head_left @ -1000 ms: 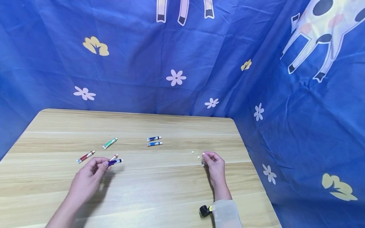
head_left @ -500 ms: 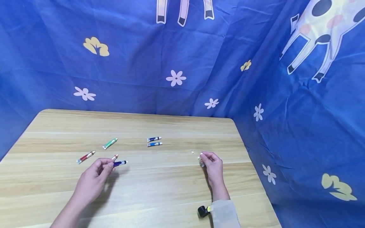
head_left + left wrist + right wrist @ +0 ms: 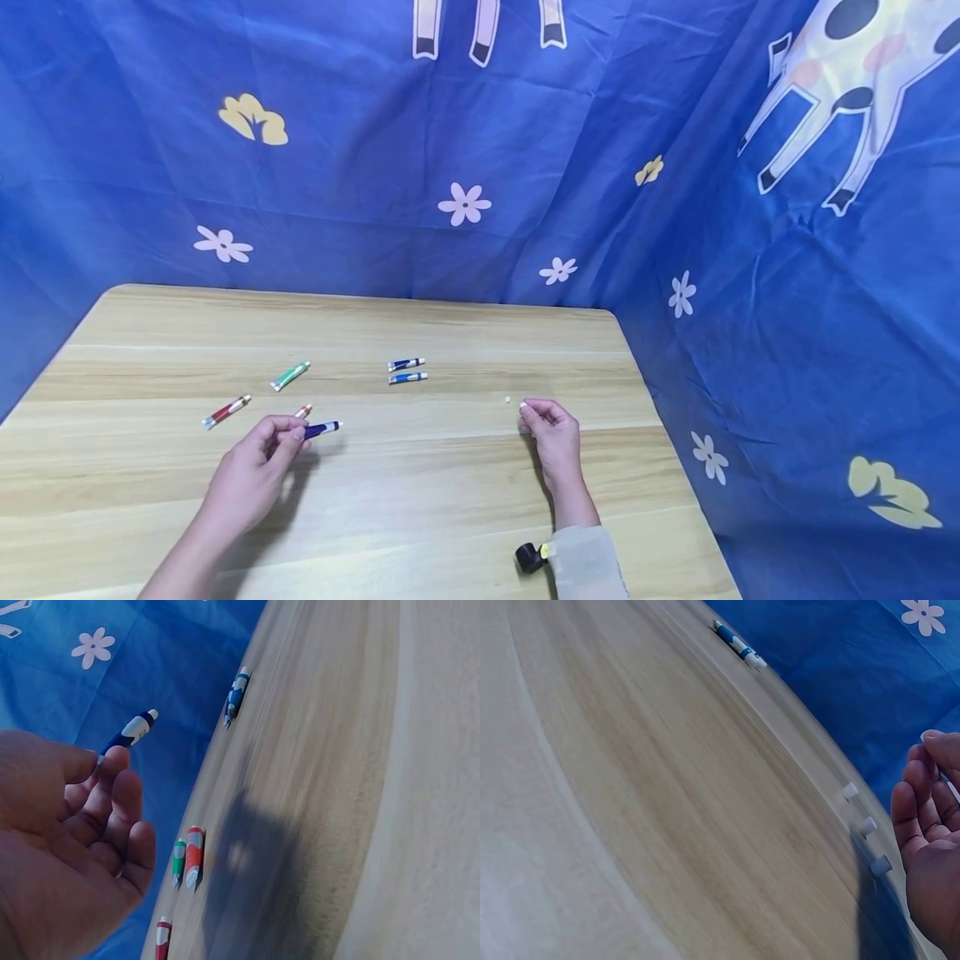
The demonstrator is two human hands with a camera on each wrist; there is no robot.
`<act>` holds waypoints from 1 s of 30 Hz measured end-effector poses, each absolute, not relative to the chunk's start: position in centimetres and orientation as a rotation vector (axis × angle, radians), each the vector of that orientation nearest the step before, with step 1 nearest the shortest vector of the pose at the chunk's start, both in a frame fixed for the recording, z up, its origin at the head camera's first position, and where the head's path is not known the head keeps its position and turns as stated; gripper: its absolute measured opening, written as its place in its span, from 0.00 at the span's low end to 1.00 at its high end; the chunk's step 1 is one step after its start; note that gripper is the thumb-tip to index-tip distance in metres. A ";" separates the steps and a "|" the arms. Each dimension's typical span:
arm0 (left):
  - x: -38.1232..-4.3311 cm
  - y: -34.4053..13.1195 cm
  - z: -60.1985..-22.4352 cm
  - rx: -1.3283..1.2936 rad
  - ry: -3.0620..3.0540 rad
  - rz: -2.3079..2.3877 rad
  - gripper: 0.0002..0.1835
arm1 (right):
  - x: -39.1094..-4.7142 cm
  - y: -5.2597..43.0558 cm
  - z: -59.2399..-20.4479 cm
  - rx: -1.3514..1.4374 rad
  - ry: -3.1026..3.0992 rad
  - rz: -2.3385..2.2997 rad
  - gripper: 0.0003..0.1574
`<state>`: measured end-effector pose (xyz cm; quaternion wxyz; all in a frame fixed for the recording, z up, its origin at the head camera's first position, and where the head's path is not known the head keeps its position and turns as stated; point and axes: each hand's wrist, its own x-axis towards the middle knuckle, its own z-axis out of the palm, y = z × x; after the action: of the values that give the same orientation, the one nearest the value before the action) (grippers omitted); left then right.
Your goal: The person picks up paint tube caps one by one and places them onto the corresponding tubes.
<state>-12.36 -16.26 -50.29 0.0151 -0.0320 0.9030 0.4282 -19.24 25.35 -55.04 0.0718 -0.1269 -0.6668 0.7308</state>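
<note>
My left hand (image 3: pixel 255 467) pinches the rear of a dark purple-blue paint tube (image 3: pixel 322 429), held above the table with its white tip toward the right. In the left wrist view the same paint tube (image 3: pixel 131 733) sticks out beyond thumb and forefinger. At the right, my right hand (image 3: pixel 557 437) pinches a small white cap (image 3: pixel 523 405) between thumb and fingertips. Three more caps stand on the table near it: a white cap (image 3: pixel 850 791), a second white cap (image 3: pixel 868 826) and a greyer cap (image 3: pixel 881 865). An orange-red paint tube (image 3: pixel 194 859) lies partly behind my left hand in the head view.
A green paint tube (image 3: pixel 290 376) and a red paint tube (image 3: pixel 227 412) lie at the left of the wooden table (image 3: pixel 420 517). Two blue paint tubes (image 3: pixel 407 378) lie side by side farther back. A blue patterned curtain (image 3: pixel 337 200) hangs behind and to the right.
My left hand has moved a little to the right with the purple-blue paint tube. My right hand, with the cap, has shifted slightly left, covering the nearby caps in the head view.
</note>
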 end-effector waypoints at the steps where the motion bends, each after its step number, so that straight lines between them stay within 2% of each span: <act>1: -12.3 -16.2 -50.3 -0.101 2.811 1.333 0.19 | -19.2 25.3 -55.0 -0.380 -2.008 2.193 0.12; 30: -12.2 -14.7 -49.8 -0.080 2.773 1.369 0.16 | -18.8 23.2 -55.3 -0.295 -2.091 2.202 0.14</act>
<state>-12.22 -14.71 -49.83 0.0237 -0.0258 0.8961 0.4425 -18.83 23.18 -55.32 0.0452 -0.0966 -0.6847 0.7210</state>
